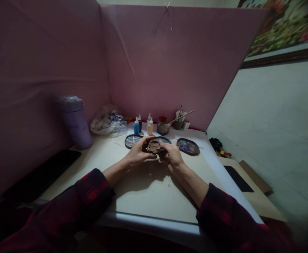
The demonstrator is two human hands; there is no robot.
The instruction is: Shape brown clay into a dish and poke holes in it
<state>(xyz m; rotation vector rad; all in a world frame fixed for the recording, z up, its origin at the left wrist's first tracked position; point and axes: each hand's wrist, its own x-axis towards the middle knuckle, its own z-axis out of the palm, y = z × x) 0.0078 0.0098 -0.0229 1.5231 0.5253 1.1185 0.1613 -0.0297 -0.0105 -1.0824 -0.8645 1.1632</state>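
A rough lump of brown clay (156, 147) is held between my two hands above the tabletop. My left hand (140, 151) grips its left side, thumb below and fingers behind. On the other side my right hand (173, 154) is closed around the clay's right edge. Just behind the clay lies a round painted piece with a dark rim (166, 140), partly covered by my hands. Another such piece with pale lines on blue-grey (133, 141) rests to the left. To the right is a third, blue and purple inside (187, 146).
Behind stand several squeeze bottles, among them a blue one (136, 127) and a peach one (150, 128). A water cup (163, 127) with a brush across it and a brush holder (179, 123) are alongside. A purple tumbler (76, 123) and plastic bag (109, 123) stand left. Pink panels enclose the table.
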